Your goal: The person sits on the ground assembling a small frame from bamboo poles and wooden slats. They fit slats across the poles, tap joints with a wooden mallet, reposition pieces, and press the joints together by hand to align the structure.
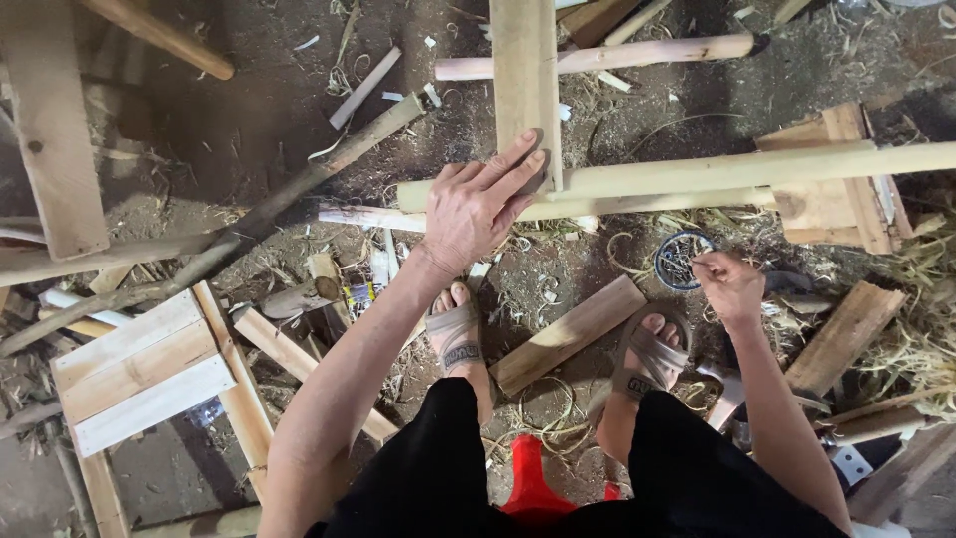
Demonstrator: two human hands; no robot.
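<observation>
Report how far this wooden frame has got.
Done: an upright flat board already lies across two round poles. In hand: the left hand presses on that crossing, while the right hand pinches something small beside a round tin. Left: no fastener shows at the crossing, and loose planks lie on the ground.

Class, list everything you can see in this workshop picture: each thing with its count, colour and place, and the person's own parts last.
Upright plank: one, pale wood, top centre, under the left fingertips.
Long poles: two, pale, lying across the middle right.
Round pole: one, pale, top centre behind the plank.
Slatted panel: one, pale, lower left.
Short board: one, light brown, between the feet.
Round tin: one, dark, beside the right hand.
Stool: one, red, bottom centre.
Shavings: many, straw-coloured, right edge.
Sandals: two, grey-brown, on the feet.
Left hand: spread flat on the wood.
Right hand: fingers pinched by the tin.
</observation>
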